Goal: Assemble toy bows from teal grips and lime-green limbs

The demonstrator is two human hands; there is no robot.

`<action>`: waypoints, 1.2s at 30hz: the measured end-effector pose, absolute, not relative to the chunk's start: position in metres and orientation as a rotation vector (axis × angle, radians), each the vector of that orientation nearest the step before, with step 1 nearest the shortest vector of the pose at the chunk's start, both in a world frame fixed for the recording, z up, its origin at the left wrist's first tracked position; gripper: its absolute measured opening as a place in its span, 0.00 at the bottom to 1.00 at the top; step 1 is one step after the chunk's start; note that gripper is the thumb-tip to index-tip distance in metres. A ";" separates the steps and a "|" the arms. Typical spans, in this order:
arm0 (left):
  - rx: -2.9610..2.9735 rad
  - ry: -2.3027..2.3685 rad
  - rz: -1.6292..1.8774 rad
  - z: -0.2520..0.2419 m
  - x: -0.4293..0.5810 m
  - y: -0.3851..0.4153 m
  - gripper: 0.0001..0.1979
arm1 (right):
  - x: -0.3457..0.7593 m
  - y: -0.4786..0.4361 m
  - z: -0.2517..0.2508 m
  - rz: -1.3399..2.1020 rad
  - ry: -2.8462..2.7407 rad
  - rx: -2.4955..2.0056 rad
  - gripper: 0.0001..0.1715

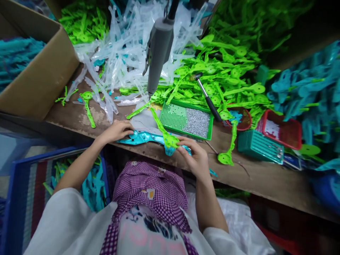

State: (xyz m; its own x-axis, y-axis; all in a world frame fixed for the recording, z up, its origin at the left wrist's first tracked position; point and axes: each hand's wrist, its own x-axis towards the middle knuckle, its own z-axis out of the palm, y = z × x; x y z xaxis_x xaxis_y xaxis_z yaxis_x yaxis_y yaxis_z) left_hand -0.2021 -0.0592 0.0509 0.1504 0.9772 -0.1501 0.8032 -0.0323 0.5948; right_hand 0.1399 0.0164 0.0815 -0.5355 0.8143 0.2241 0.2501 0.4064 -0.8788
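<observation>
Left hand: palm down, fingers curled over one end of the teal part, pinning it to the worktop.
Right hand: fingertips pinched round the round end of the green part, which lies on the teal part.
Parts location: both just in front of the tray, at the worktop's near edge. The green one runs up towards the tray's left corner.
Driver: grey, hangs above and left of the tray, tip just over the worktop. Neither hand is on it.
Screws: silver heap in the tray's right half.
Hammer: handle lies across the tray's far right corner.
Baskets: teal basket and red basket right of the tray.
Step advice: my read is the green part is being seated on the teal one. Hold the teal end flat, line up the round ends, and press only once they sit flush. Mind the overhang at the edge.
Writing: no brand or label readable. Pink letters on the shirt are too blurred to read.
</observation>
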 end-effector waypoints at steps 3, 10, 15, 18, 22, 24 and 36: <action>1.907 1.523 0.416 0.049 -0.212 -0.052 0.14 | 0.136 0.016 0.077 1.122 -1.959 -0.914 0.07; 2.049 1.772 0.222 0.038 -0.212 -0.033 0.06 | 0.132 0.012 0.076 1.152 -1.956 -0.876 0.08; 2.343 1.815 0.058 0.033 -0.204 -0.028 0.08 | 0.122 0.011 0.080 1.152 -1.960 -0.854 0.07; 2.363 1.955 0.161 0.046 -0.200 -0.034 0.11 | 0.117 0.007 0.083 1.127 -1.980 -0.831 0.06; 2.234 2.088 0.592 0.075 -0.178 -0.076 0.11 | 0.106 0.007 0.076 1.074 -2.119 -0.760 0.06; 2.155 1.986 0.682 0.081 -0.157 -0.114 0.10 | 0.101 0.007 0.069 1.039 -2.213 -0.743 0.07; 1.344 2.398 1.169 0.019 -0.134 -0.160 0.19 | 0.035 0.015 0.046 0.928 -2.637 -0.525 0.09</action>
